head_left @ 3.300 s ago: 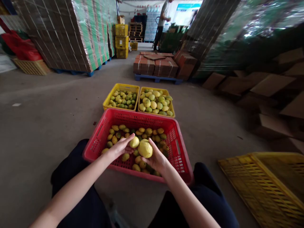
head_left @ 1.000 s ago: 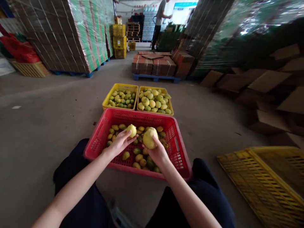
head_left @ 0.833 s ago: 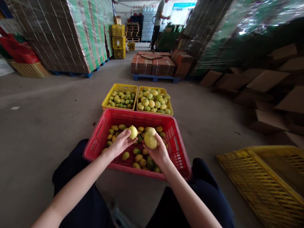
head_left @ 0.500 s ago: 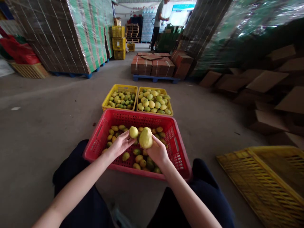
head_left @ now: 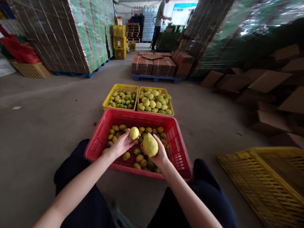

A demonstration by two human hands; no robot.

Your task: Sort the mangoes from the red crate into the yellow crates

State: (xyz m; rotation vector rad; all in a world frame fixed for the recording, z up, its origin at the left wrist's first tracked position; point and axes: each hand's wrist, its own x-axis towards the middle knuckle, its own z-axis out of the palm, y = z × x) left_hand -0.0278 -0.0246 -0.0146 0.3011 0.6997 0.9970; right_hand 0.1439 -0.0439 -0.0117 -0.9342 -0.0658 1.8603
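My left hand (head_left: 123,144) is closed around a small, round yellow lemon (head_left: 134,133). In my right hand (head_left: 161,153) rests a much larger, pear-shaped yellow-green lemon (head_left: 150,145), with the fingers curled under and behind it. Both fruits are held apart from each other above a red plastic crate (head_left: 179,133) that stands between my knees. Several loose lemons (head_left: 140,159), yellow and greenish, lie in that crate, partly hidden by my hands. Beyond its far rim stand two yellow crates: the left crate (head_left: 104,102) holds smaller, greener fruit and the right crate (head_left: 172,109) bigger, yellower ones.
A yellow crate (head_left: 261,177) lies at my right. Cardboard boxes (head_left: 268,122) are heaped farther right. Ahead, a blue pallet (head_left: 156,78) carries flattened cartons, and a person (head_left: 159,23) stands behind it. Wrapped pallet stacks (head_left: 78,34) rise on both sides.
My right hand has turned and lowered the large lemon slightly, toward me and to the right. The small lemon in my left hand has been turned a little and stays almost in place.
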